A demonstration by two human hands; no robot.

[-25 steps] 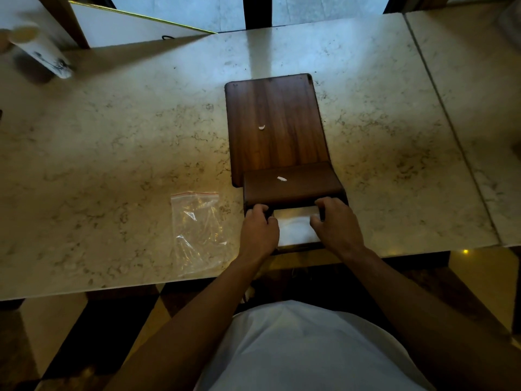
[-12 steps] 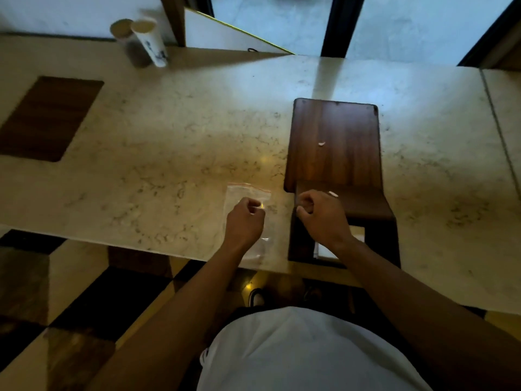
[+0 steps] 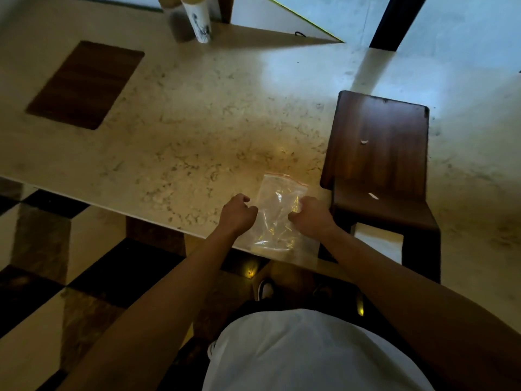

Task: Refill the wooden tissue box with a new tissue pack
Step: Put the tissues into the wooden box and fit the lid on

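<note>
Marble counter (image 3: 197, 131) carries the wooden tissue box (image 3: 377, 170) on your right side, its near end open w/ white tissues (image 3: 377, 244) showing inside. The clear zip bag (image 3: 277, 213) lies between your hands, long axis running away from you. Left hand (image 3: 236, 214) curled beside it, not clearly touching; right hand (image 3: 308, 215) fisted at its right edge, grip unclear

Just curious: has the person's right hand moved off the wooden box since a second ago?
Yes. The right hand left the wooden tissue box and went leftward to the clear plastic bag beside it.
</note>
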